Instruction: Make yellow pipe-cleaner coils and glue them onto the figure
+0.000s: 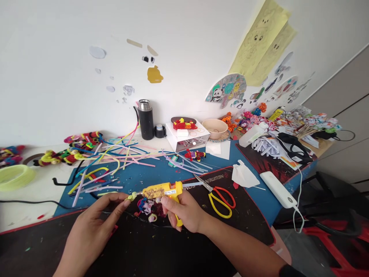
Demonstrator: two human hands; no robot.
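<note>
My right hand [187, 211] is wrapped round the handle of a yellow glue gun [158, 190], its nozzle aimed left and a pale glue stick sticking out of the back. Between thumb and fingers, my left hand [92, 227] pinches a small pale yellow fuzzy piece [132, 196], right at the nozzle tip. Whether the two touch I cannot tell. Below the gun lies a small doll [146, 206] with a white face and blue and red trim, partly hidden by the gun and my right hand. A small pale yellow ring-shaped piece [152, 218] rests beside it.
Scissors [220, 202] with red and yellow handles lie right of the gun on the black mat [138, 250]. Loose pipe cleaners [115, 154] spread across the back left. A black flask [145, 121], a white box [187, 136] and a white power bank [279, 189] stand around.
</note>
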